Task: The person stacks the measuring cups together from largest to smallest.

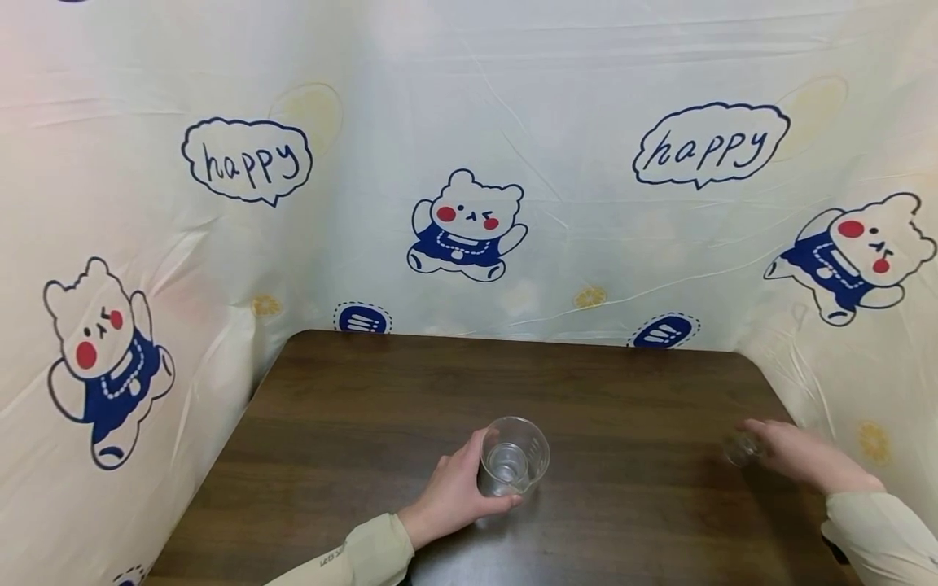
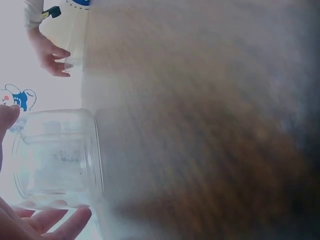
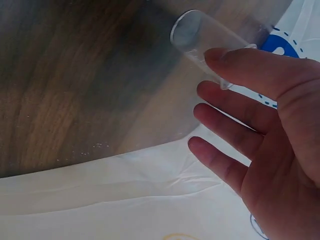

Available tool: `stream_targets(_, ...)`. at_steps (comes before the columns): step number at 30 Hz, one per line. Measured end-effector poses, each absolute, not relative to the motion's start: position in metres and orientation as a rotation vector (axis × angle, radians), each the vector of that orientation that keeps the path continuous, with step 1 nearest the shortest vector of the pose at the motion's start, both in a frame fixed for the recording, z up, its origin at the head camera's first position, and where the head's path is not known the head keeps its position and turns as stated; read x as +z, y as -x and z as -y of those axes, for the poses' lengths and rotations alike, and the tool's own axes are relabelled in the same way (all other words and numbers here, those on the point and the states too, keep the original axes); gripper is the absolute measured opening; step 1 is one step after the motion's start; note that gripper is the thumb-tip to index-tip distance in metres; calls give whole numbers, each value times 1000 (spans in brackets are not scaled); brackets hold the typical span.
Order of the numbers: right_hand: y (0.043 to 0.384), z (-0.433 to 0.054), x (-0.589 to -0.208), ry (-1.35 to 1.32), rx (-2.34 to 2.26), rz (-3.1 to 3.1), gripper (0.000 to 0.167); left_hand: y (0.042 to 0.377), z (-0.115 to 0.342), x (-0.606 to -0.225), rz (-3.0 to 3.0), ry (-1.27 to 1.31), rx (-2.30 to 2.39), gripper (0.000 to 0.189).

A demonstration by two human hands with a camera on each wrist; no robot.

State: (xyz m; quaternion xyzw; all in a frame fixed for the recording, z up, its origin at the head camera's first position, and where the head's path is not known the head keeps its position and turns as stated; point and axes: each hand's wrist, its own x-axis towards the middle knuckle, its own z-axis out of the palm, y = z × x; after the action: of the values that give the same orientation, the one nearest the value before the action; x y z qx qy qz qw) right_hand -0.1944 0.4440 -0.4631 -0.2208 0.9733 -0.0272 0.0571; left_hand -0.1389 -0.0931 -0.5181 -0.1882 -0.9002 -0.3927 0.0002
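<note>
Left hand at lower centre of the head frame, thumb and fingers curled round the side of a clear glass beaker, which stands upright on the dark wood-grain table. Smaller round outline inside beaker; can't tell if nested vessel or base. Right hand, lower right, pinches a small clear cylindrical vessel between thumb and finger, other fingers spread; vessel blurred in head view. Printed cloth behind, bears and "happy" bubbles.
</note>
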Motion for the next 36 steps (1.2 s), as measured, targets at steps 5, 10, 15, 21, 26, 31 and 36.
stream_targets(5,195,-448,-467,712,-103,-2961,48,139,92,-519,2823,592,-1238,98)
stream_targets(10,195,-446,-464,780,-123,-3011,42,140,93,-519,2825,586,-1233,99)
stream_targets(15,195,-444,-459,747,-160,-2971,39,140,92,-518,2828,588,-1239,99)
stream_targets(21,196,-445,-462,694,-171,-2920,38,139,92,-518,2835,590,-1240,99)
stream_targets(26,196,-446,-460,679,-165,-2927,39,139,93,-519,2833,594,-1245,99)
stream_targets(31,196,-446,-460,661,-159,-2919,37,140,93,-519,2826,599,-1237,99)
stream_targets(36,196,-446,-458,640,-139,-2911,37,140,93,-518,2829,601,-1240,99)
